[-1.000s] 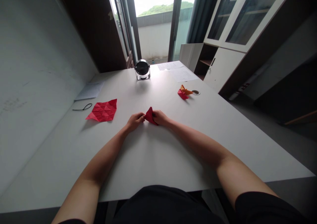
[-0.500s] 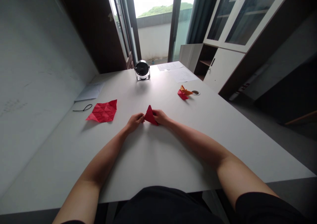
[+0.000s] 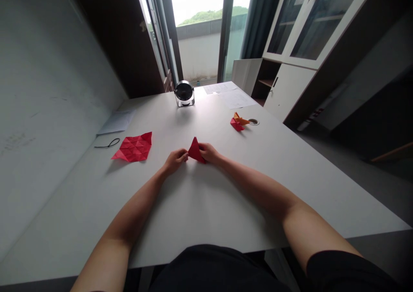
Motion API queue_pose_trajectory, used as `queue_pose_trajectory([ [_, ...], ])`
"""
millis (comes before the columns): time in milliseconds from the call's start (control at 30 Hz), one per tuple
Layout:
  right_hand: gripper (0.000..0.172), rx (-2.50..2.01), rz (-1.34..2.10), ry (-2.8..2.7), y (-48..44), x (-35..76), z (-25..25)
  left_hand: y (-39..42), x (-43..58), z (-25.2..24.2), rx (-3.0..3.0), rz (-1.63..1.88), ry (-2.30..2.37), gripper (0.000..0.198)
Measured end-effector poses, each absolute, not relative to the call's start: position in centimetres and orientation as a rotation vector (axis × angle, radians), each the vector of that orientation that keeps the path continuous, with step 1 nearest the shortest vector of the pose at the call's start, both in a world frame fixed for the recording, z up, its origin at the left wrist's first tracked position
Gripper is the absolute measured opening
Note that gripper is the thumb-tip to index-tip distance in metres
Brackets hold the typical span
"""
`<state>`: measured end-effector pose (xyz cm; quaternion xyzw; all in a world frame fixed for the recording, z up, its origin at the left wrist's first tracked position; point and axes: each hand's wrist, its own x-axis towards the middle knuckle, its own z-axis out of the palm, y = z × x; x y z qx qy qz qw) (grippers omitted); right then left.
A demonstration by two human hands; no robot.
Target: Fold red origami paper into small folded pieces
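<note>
A piece of red origami paper, folded into a triangle with its point up, is held between my two hands just above the white table. My left hand pinches its left corner with closed fingers. On the other side my right hand grips the right edge, its fingers partly hidden behind the paper. To the left lies an opened red sheet covered in crease lines. A small red folded paper piece and an orange one rest together at the right.
A black cable tie and white papers lie by the left wall. At the back stands a small round fan-like device, with printed sheets to its right. A cable hole is near the table's right edge.
My hands and the folded red paper keep almost the same position. The camera view has shifted very slightly.
</note>
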<state>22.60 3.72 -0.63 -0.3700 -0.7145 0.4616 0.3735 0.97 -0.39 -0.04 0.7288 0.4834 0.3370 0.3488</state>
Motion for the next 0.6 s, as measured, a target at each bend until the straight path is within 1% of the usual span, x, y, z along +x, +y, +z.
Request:
queue_pose_trajectory([
  [100,0.037,-0.91,1.249,-1.772,3.7,22.7,-0.4,-0.2,0.9,-0.2,1.845,0.906,1.218,0.032],
  [267,0.051,-0.83,1.436,-1.608,3.6,22.8,-0.1,0.2,0.7,-0.5,1.762,0.961,1.181,0.031],
  [600,0.053,-0.804,1.447,-1.642,2.8,23.2,1.3,0.0,0.8,-0.5,1.731,0.993,1.185,0.031],
])
